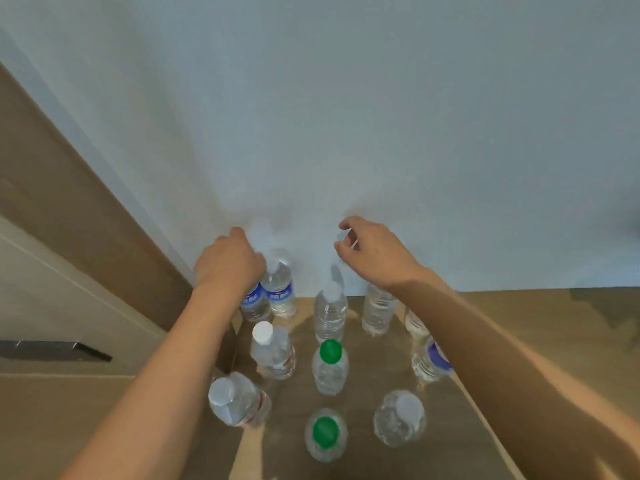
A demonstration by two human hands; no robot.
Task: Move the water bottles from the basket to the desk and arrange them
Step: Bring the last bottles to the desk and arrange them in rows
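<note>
Several clear water bottles stand on the wooden desk (pixel 519 327) by the wall. My left hand (pixel 228 261) grips the top of a blue-labelled bottle (pixel 254 304) at the back left corner; its cap is hidden under my fingers. A second blue-labelled bottle (pixel 280 289) touches it on the right. My right hand (pixel 374 251) hovers above a clear bottle (pixel 377 311) at the back right, fingers loosely curled, with nothing plainly held. Two green-capped bottles (pixel 330 367) (pixel 325 434) stand in the middle column. The basket is out of view.
More bottles stand in rows: white caps at the left (pixel 273 351) (pixel 237 400), the front right (pixel 400 419) and the back middle (pixel 330 313), a blue cap (pixel 431 358) under my right forearm. A brown panel (pixel 69 202) and a dark handle (pixel 55 349) lie left of the desk.
</note>
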